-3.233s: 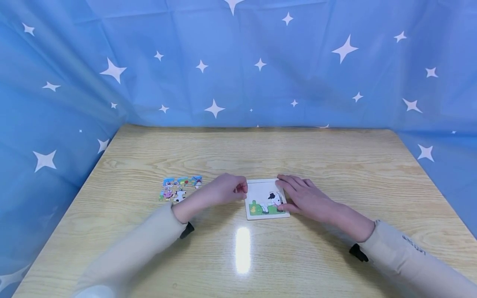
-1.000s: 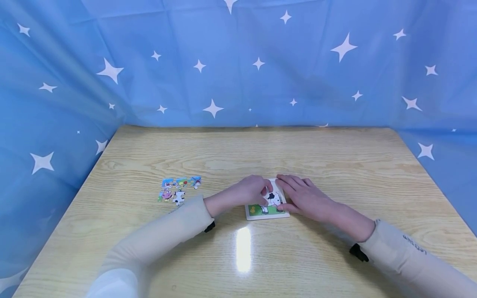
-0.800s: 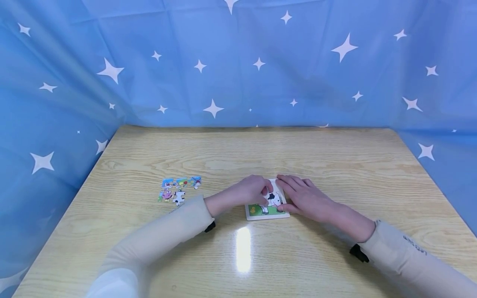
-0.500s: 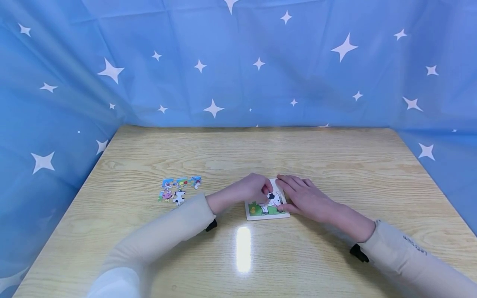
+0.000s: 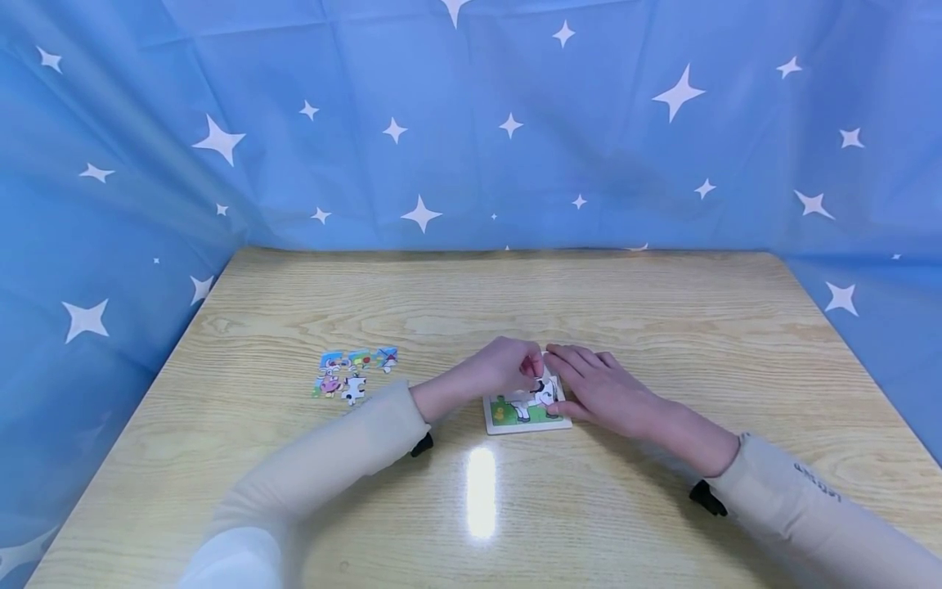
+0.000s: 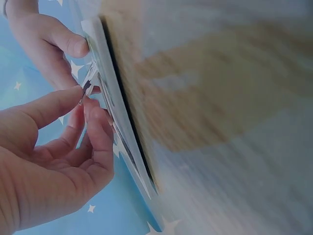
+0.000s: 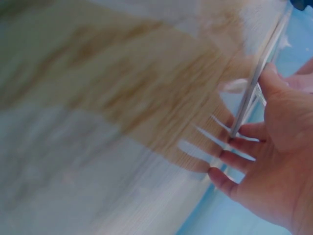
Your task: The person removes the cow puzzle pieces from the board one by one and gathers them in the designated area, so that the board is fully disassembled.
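My left hand (image 5: 504,366) is over the wooden puzzle board (image 5: 526,430), pinching a white puzzle piece (image 6: 87,87) with a black patch between thumb and forefinger. The piece stands tilted up from the board in the left wrist view. Green and white cow-picture pieces (image 5: 508,413) lie in the lower part of the tray. My right hand (image 5: 603,393) rests at the board's right side, fingers extended near the upper corner and thumb lower down on the edge. In the right wrist view its fingertips (image 7: 220,180) meet the tabletop beside the board.
Several loose puzzle pieces (image 5: 355,389) lie to the left of the board, near my left forearm. The wooden table (image 5: 625,303) runs back to a blue star-print cloth (image 5: 471,147). A bright light reflection (image 5: 482,491) shows on the tabletop in front.
My left hand came from the board's left edge to over its middle, then shifted slightly up and right. The pinched piece now tilts up more. My right hand and the loose pieces stay put.
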A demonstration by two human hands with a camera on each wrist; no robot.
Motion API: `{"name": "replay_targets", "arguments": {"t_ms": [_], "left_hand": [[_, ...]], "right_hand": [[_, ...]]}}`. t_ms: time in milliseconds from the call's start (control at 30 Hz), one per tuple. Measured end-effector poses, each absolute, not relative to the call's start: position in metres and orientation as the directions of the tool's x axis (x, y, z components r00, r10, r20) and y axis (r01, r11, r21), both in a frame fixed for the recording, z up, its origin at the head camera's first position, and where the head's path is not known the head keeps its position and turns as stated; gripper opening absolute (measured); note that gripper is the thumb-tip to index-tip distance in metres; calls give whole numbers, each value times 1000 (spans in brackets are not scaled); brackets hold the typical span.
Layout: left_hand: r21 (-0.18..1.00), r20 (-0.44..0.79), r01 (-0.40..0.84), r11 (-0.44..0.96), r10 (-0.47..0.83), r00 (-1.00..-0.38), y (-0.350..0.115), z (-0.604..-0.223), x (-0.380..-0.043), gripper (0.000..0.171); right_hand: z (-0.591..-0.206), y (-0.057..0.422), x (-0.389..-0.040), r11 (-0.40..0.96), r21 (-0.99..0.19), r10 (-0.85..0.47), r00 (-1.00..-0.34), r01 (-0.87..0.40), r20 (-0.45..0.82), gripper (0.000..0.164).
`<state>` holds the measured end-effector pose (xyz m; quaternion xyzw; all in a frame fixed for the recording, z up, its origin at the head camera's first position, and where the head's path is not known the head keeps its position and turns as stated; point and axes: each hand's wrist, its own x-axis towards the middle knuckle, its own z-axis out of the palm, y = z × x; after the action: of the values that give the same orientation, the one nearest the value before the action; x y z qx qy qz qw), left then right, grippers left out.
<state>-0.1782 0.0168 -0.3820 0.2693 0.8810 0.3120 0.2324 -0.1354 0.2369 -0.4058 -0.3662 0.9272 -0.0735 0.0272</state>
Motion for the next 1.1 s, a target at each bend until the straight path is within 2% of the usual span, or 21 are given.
{"name": "replay_targets", "arguments": {"t_ms": [533, 833, 1100], "left_hand": [[683, -219, 299, 666, 577, -787, 13, -379, -180, 10], [685, -224, 283, 672, 563, -796, -4, -375, -178, 6], [693, -230, 269, 669, 558, -797, -24, -377, -176, 11]], "right_hand": [[-407, 236, -136, 739, -178, -663, -748, -649, -23, 74], [-406, 235, -135, 740, -172, -662, -749, -650, -20, 74], [-406, 235, -135, 738, -166, -665, -747, -654, -17, 73]]}}
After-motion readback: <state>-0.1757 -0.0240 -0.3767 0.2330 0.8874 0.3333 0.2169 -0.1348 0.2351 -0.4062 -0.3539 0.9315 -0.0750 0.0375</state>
